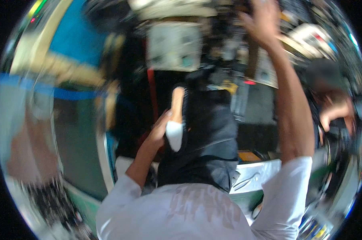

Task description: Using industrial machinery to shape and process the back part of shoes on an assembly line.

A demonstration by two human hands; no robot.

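Observation:
My left hand (161, 127) is closed around the side of a sole-shaped piece (174, 134), held upright over my lap. Its far part is tan, its near part white, and a dark rim runs along its right edge; it resembles a shoe seen from underneath, but blur hides its exact kind. Stretched far forward, my right hand (264, 24) reaches the top edge of the picture over a cluttered work surface. Its thumb stands apart from the fingers, and nothing shows in it. The fingertips are blurred and partly cut off.
Dark cloth (209, 136) covers my lap. Ahead stands a pale square panel (174, 46) among blurred dark items. A blue surface (79, 32) with a beige edge lies far left. At the right, another person's arm (336, 112) is close to my right arm.

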